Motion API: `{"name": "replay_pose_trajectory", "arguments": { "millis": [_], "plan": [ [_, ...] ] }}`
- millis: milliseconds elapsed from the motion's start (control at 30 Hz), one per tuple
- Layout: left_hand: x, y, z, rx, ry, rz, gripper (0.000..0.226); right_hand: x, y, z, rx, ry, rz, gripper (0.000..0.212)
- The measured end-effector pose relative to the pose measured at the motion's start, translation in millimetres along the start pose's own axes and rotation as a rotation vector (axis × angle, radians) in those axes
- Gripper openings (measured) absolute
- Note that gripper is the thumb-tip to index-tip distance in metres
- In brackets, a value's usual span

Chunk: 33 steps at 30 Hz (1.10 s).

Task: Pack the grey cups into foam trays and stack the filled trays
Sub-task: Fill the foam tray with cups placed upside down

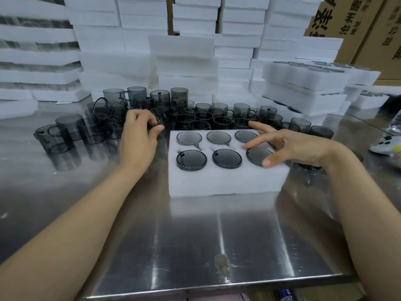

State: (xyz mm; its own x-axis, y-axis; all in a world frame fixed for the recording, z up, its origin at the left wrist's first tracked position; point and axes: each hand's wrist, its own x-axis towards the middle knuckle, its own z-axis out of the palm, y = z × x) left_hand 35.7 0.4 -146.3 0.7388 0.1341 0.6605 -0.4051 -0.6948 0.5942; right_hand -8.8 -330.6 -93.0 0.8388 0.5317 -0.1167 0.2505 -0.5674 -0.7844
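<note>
Grey cups behind the left hand blurred, its grip unclear.

Shiny steel table (streaked reflections), brown cardboard boxes at far right

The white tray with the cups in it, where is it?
In the head view, the foam tray sits mid-table, slightly right, with the loose grey cups behind it, the left hand beside it and the right hand over its right end.
</note>
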Motion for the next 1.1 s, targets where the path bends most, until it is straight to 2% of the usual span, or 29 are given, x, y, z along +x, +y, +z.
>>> {"name": "replay_pose_trajectory", "arguments": {
  "millis": [133,233,367,500,667,700,800,833,933,1033,1100],
  "plan": [
    [4,13,-9,0.021,0.154,0.065,0.01,5,2,3,0.004,0.036,-0.017,0.062],
    [5,23,-13,0.008,0.197,0.133,0.011,9,1,7,-0.014,0.077,-0.041,0.056],
    [4,33,-14,-0.033,0.19,0.21,0.011,13,1,11,-0.007,0.095,-0.05,0.048],
    [0,35,-12,0.004,0.156,0.263,0.01,15,2,10,0.004,0.078,-0.026,0.052],
    [4,23,-17,0.142,0.132,0.177,0.012,15,2,8,0.008,0.054,0.004,0.055],
    [5,20,-18,0.169,0.116,0.156,0.011,15,2,9,0.012,0.108,0.007,0.055],
    [5,16,-20,0.23,0.08,0.125,0.01,22,6,12,-0.02,0.448,0.077,0.059],
    [5,16,-20,0.241,0.076,0.119,0.01,24,7,12,-0.027,0.484,0.123,0.056],
    [6,17,-22,0.288,0.074,0.101,0.01,28,9,15,0.038,0.359,0.283,0.036],
    [6,18,-24,0.342,0.075,0.073,0.01,26,5,17,0.109,0.335,0.392,0.049],
    [6,19,-25,0.372,0.071,0.052,0.01,26,5,17,0.14,0.336,0.389,0.051]
  ]
}}
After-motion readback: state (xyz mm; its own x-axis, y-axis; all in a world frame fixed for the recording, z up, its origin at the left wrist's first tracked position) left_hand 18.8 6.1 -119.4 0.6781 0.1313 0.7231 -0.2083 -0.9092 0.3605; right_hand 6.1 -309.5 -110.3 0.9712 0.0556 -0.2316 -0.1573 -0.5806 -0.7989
